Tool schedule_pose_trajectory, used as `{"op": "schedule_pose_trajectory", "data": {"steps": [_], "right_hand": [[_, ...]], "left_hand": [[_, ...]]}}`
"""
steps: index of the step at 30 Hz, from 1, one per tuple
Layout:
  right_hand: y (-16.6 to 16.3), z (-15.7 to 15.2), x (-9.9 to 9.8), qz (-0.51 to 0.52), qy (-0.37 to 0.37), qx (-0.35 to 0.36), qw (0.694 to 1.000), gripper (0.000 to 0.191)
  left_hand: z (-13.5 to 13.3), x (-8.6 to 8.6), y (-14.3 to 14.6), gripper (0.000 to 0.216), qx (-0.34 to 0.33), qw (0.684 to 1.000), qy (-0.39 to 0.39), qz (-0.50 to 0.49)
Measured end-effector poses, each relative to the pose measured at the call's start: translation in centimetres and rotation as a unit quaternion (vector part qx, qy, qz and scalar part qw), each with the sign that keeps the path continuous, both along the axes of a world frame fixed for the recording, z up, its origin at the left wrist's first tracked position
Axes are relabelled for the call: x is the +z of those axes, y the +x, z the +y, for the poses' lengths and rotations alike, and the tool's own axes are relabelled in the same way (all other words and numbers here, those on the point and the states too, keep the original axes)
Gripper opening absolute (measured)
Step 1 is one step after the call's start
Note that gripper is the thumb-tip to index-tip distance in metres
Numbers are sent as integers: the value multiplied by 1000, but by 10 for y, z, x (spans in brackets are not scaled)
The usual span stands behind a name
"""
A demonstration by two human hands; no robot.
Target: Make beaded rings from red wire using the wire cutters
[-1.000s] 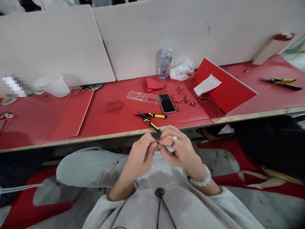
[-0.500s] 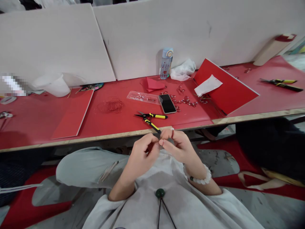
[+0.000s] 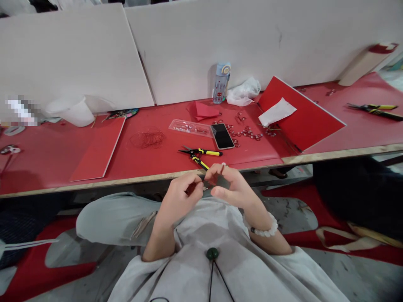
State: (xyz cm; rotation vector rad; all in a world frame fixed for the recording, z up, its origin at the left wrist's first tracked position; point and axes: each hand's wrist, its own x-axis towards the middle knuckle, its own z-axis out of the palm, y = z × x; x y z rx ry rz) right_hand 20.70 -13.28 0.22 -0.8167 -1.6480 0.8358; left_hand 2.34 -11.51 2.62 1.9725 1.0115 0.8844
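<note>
Both hands hover over my lap, just before the table's front edge. My left hand (image 3: 182, 195) is closed in a pinch; a tiny piece shows at its fingertips, too small to name. Beside it my right hand (image 3: 231, 184) has thumb and fingers apart, with nothing visible between them. Just beyond the hands, yellow-and-black pliers (image 3: 198, 153) lie spread on the red tabletop. Behind those are a phone (image 3: 223, 136), a clear plastic tray (image 3: 190, 127) with small pieces in it, and several small red rings (image 3: 248, 133). A tangle of thin red wire (image 3: 147, 139) lies to the left.
A blue water bottle (image 3: 221, 83) and a white plastic bag (image 3: 243, 91) stand by the white partition. Red boards (image 3: 102, 147) lie left and lean right, the right one with a white packet (image 3: 277, 112). Farther right are other pliers (image 3: 374, 110) and a tumbler (image 3: 367, 65).
My hands have come apart: the right thumb and fingers have opened, and my left hand has shifted slightly left, still pinching. The things on the table have stayed in place.
</note>
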Motion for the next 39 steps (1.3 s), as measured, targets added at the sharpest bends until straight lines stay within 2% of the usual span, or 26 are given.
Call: {"op": "schedule_pose_trajectory", "data": {"steps": [3, 5, 9, 13, 17, 19, 21, 23, 27, 29, 33, 35, 37, 39], "right_hand": [[-1, -5, 6, -89, 171, -124, 973, 25], [-3, -11, 11, -123, 240, -160, 950, 24], [-11, -24, 21, -130, 252, -121, 951, 28], [-20, -33, 27, -142, 249, -96, 953, 33], [-23, -37, 33, -236, 299, -131, 915, 31], [-22, -38, 38, -272, 320, -135, 897, 31], [-17, -39, 46, -282, 328, -133, 892, 32], [-11, -37, 54, -273, 318, -138, 897, 33], [1, -24, 59, -256, 267, -150, 917, 36], [4, -15, 55, -285, 215, -125, 926, 37], [3, -6, 44, -295, 102, -45, 949, 41], [2, -7, 40, -266, 72, -36, 961, 43], [1, -11, 36, -223, 68, -74, 970, 36], [2, -17, 33, -165, 93, -154, 970, 20]], "left_hand": [[-2, 0, 2, 20, 16, 999, 30, -25], [-5, -1, 4, 19, 40, 994, 72, -66], [-11, -5, 4, 14, 86, 966, 197, -140], [-17, -4, 5, 13, 116, 924, 336, -138], [-21, -2, 3, 9, 134, 884, 442, -73], [-23, -3, 1, 8, 119, 877, 464, -32], [-24, -3, -1, 8, 75, 891, 447, -8], [-25, -2, -2, 9, 19, 917, 399, -7], [-22, 3, -2, 11, -81, 942, 319, -73], [-20, 4, -2, 11, -106, 945, 288, -116], [-17, 0, 1, 12, -94, 952, 225, -184], [-17, -5, 3, 12, -74, 953, 205, -209], [-18, -10, 4, 11, -55, 953, 188, -233], [-17, -12, 5, 11, -41, 950, 181, -252]]}}
